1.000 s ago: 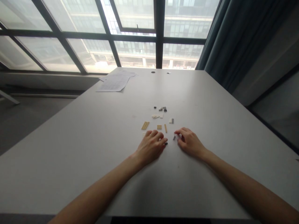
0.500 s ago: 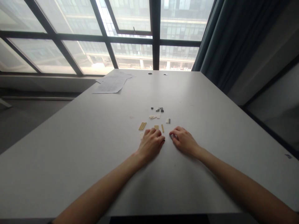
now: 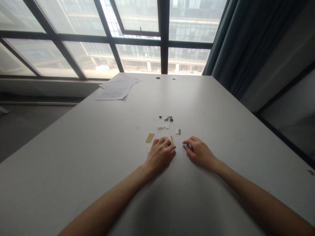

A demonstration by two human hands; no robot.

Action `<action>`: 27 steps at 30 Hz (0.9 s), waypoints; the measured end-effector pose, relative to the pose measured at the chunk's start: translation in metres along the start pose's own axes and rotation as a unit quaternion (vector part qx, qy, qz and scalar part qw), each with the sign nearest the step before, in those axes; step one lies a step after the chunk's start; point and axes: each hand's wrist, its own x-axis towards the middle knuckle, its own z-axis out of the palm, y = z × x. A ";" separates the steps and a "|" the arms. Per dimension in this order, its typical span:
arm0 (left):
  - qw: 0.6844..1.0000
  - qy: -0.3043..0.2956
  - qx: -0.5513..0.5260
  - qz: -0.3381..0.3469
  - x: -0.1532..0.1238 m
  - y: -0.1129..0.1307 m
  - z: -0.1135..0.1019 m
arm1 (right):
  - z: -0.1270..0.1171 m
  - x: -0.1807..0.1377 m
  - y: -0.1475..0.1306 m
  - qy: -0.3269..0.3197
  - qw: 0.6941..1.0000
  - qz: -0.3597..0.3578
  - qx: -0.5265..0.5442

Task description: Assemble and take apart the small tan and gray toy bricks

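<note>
Two hands rest on the table (image 3: 98, 157). The left hand (image 3: 159, 154), fingers curled, has a dark piece (image 3: 174, 151) at its thumb tip. The right hand (image 3: 198, 151) has bunched fingertips meeting a grey piece (image 3: 184, 147). Whether either hand grips its piece cannot be told. Writing on the papers (image 3: 115, 90) is unreadable.

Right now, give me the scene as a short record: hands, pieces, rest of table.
left hand: palm down on table; black bit at its fingers
right hand: palm down; fingers at a grey bit; grip unclear
tan plates: just beyond the left hand
dark cluster: farther out, white bits beside it
papers: far left edge of the table
</note>
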 end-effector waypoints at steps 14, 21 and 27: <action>0.982 0.012 -0.016 -0.185 0.106 -0.147 0.014 | 0.003 -0.013 0.009 0.006 0.994 0.034 0.105; 0.983 0.031 -0.081 -0.160 0.114 -0.135 0.018 | -0.008 -0.017 0.007 0.017 0.981 0.066 0.182; 0.939 0.135 -0.311 -0.052 0.049 -0.038 -0.018 | -0.009 -0.021 -0.035 0.097 0.790 0.251 0.551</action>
